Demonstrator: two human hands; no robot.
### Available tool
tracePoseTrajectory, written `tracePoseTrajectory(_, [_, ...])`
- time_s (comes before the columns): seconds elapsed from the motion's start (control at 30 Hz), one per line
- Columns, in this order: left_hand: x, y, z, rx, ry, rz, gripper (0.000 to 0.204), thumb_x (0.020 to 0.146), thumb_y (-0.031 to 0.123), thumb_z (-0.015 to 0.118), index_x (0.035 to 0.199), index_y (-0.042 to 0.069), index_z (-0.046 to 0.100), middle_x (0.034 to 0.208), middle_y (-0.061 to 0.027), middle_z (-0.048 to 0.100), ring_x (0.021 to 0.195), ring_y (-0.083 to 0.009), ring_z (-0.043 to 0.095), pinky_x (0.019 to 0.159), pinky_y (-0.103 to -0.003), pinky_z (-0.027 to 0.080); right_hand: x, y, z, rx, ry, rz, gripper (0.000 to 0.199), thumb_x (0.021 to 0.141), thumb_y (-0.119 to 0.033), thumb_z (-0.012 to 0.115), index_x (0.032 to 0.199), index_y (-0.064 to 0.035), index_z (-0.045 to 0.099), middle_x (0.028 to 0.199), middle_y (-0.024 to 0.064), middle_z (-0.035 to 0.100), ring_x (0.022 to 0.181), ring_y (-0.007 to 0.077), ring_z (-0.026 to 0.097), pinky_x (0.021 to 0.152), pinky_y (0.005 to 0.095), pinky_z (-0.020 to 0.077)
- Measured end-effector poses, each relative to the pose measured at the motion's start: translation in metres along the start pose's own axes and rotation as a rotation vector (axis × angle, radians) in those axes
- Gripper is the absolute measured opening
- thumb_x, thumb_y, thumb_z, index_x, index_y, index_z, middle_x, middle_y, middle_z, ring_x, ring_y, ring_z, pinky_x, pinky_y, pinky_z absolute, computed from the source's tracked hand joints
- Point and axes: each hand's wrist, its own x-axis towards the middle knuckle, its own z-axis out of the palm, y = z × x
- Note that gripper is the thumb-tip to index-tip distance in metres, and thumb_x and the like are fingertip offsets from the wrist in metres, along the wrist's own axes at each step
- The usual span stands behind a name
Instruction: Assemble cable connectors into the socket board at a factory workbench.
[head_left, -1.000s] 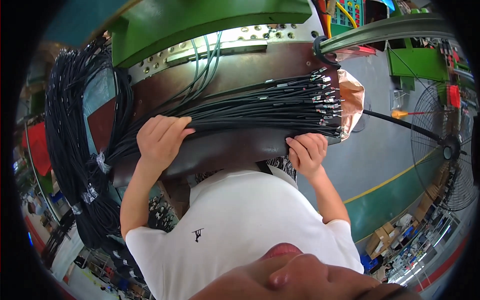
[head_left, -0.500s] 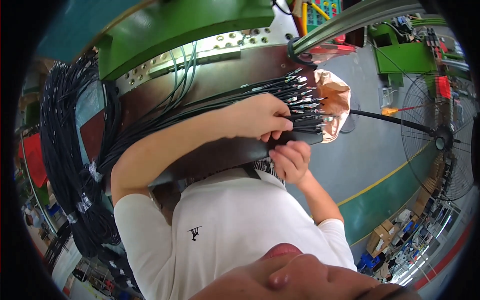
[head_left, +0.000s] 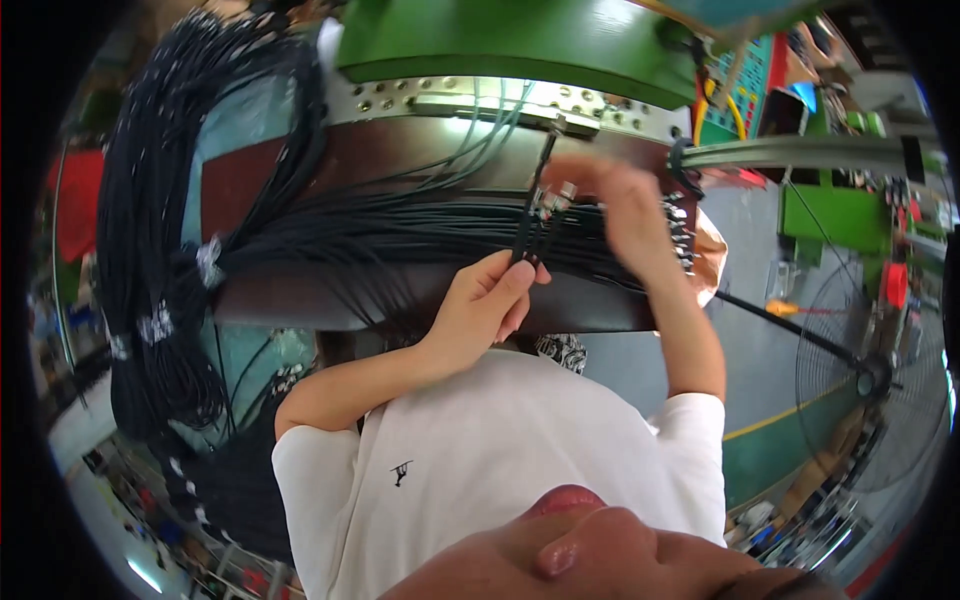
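Observation:
Several black cables (head_left: 524,232) with metal terminal ends stand up from my left hand (head_left: 490,300), which is closed round them over the bench's near edge. Beside their tips is my right hand (head_left: 628,210), smeared by motion, its fingers toward the terminals; whether it touches them I cannot make out. Under both hands a thick bundle of black cables (head_left: 400,232) lies across the brown bench (head_left: 300,305), its terminal ends (head_left: 682,235) lined up at the right end. A few thin green-grey cables (head_left: 480,140) run up toward the green machine (head_left: 510,40).
Large coils of black cable (head_left: 150,220) hang at the left of the bench. A brown paper bag (head_left: 709,255) is at its right end, below a metal rail (head_left: 800,155). Farther right stands a wire-caged fan (head_left: 872,380); a metal strip with holes (head_left: 400,100) edges the machine.
My left hand has drawn back from the terminal ends and now holds several cables upright. My right hand has risen from the bench's front edge to their tips. The view has shifted.

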Motion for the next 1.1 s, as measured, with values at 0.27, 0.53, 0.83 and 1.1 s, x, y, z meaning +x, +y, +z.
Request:
tracePoseTrajectory(0.27, [-0.006, 0.001, -0.004, -0.097, 0.111, 0.128, 0.039, 0.102, 0.028, 0.042, 0.137, 0.012, 0.045, 0.062, 0.0015, 0.045, 0.05, -0.0044, 0.035, 0.046, -0.018, 0.03, 0.044, 0.041, 0.003, -0.818, -0.018, -0.329, 0.025, 0.084, -0.024, 0.066, 0.1, -0.0056, 0.064, 0.091, 0.0131, 0.062, 0.088, 0.0313, 0.058, 0.074, 0.0379, 0.0473])
tracePoseTrajectory(0.53, [0.002, 0.002, -0.009, -0.158, 0.064, 0.072, 0.031, 0.102, 0.023, 0.041, 0.127, 0.006, 0.049, 0.064, 0.0002, 0.046, 0.052, -0.0048, 0.036, 0.047, -0.018, 0.031, 0.012, 0.013, -0.011, -0.77, -0.133, -0.23, 0.02, 0.08, -0.004, 0.066, 0.1, -0.0062, 0.064, 0.09, 0.009, 0.056, 0.089, 0.0288, 0.055, 0.076, 0.0384, 0.0465])
tracePoseTrajectory(0.83, [0.004, -0.002, -0.011, -0.2, 0.12, 0.066, 0.019, 0.102, 0.022, 0.04, 0.102, 0.006, 0.051, 0.066, -0.0005, 0.047, 0.052, -0.0049, 0.037, 0.046, -0.019, 0.031, 0.002, -0.017, 0.007, -0.996, 0.047, -0.535, 0.02, 0.076, -0.008, 0.068, 0.095, -0.0134, 0.068, 0.097, 0.0019, 0.057, 0.092, 0.021, 0.056, 0.085, 0.0388, 0.0455])
tracePoseTrajectory(1.1, [-0.023, 0.03, -0.041, 0.11, -0.084, -0.211, 0.027, 0.099, 0.026, 0.045, 0.089, 0.003, 0.056, 0.064, 0.0007, 0.05, 0.055, -0.0061, 0.045, 0.049, -0.023, 0.036, -0.006, -0.014, -0.017, -1.271, -0.02, -0.682, 0.024, 0.075, -0.018, 0.066, 0.097, -0.0096, 0.065, 0.096, 0.0013, 0.063, 0.094, 0.0177, 0.062, 0.088, 0.0408, 0.0442])
